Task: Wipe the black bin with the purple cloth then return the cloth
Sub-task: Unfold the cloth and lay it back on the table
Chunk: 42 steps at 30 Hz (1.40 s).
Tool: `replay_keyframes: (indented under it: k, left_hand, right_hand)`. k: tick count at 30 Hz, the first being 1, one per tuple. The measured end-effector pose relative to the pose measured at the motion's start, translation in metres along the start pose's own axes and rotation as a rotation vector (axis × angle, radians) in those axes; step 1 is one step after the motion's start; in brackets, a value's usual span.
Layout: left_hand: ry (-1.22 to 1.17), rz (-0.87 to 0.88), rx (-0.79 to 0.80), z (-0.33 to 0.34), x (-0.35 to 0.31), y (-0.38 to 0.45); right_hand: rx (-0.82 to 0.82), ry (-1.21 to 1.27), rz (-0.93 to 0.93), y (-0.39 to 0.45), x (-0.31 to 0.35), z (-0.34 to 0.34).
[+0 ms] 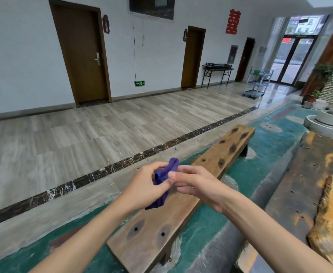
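The purple cloth [164,175] is bunched up between both hands, above a long wooden bench. My left hand [146,186] grips its lower part, and a loose end hangs down below the palm. My right hand [193,182] pinches the cloth's upper part with fingertips from the right. The top of the cloth sticks up above the fingers. No black bin is in view.
The wooden bench [181,198] runs from near me toward the far right, standing on a green painted floor. A large rough wooden table [319,194] lies to the right. Stone basins [327,123] and potted plants sit at the far right. A metal cart [258,83] stands by the glass doors.
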<state>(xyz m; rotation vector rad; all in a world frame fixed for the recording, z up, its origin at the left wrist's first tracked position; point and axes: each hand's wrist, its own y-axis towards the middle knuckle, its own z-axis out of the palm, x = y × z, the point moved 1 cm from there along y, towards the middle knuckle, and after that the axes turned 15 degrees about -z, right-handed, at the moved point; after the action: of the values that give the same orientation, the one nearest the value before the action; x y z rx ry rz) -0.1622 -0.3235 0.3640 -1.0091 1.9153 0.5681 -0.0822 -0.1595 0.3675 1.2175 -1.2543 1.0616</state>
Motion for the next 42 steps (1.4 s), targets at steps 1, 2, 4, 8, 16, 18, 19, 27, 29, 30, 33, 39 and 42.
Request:
replay_keyframes:
  k: [1, 2, 4, 8, 16, 18, 19, 27, 29, 30, 33, 39, 42]
  left_hand:
    - [-0.084, -0.017, 0.040, 0.007, 0.001, 0.008]
    - [-0.157, -0.039, 0.067, 0.009, 0.003, 0.013]
    - [-0.284, -0.104, 0.140, 0.022, 0.007, 0.022]
    - [-0.557, -0.192, 0.369, 0.062, 0.011, 0.035]
    - [-0.458, -0.230, 0.422, 0.102, 0.008, 0.046]
    - [-0.429, -0.234, 0.462, 0.113, 0.009, 0.050]
    - [-0.413, -0.231, 0.475, 0.117, 0.009, 0.052]
    - [-0.117, -0.130, 0.623, 0.156, 0.034, 0.080]
    - [-0.022, -0.077, 0.670, 0.168, 0.046, 0.088]
    - [0.027, -0.049, 0.688, 0.174, 0.052, 0.092]
    - [0.200, 0.076, 0.780, 0.200, 0.066, 0.099]
    - [0.342, 0.234, 0.891, 0.277, 0.058, 0.094]
    - [0.349, 0.263, 0.917, 0.316, 0.046, 0.098]
  right_hand:
    - [0.005, -0.013, -0.015, -0.002, -0.003, -0.008]
    - [-0.001, -0.017, -0.029, -0.003, -0.005, -0.010]
    - [-0.031, -0.026, -0.062, -0.004, -0.013, -0.021]
    - [-0.150, -0.189, -0.095, -0.010, -0.034, -0.045]
    - [-0.183, -0.208, 0.005, -0.037, -0.067, -0.083]
    - [-0.198, -0.188, 0.026, -0.045, -0.075, -0.088]
    - [-0.207, -0.188, 0.026, -0.048, -0.078, -0.090]
    - [-0.216, -0.308, 0.261, -0.099, -0.119, -0.121]
    - [-0.182, -0.470, 0.342, -0.119, -0.131, -0.132]
    - [-0.165, -0.551, 0.360, -0.129, -0.136, -0.137]
    - [-0.092, -0.740, 0.404, -0.161, -0.147, -0.145]
    - [-0.118, -0.882, 0.561, -0.220, -0.166, -0.168]
    - [-0.179, -0.883, 0.626, -0.244, -0.179, -0.192]
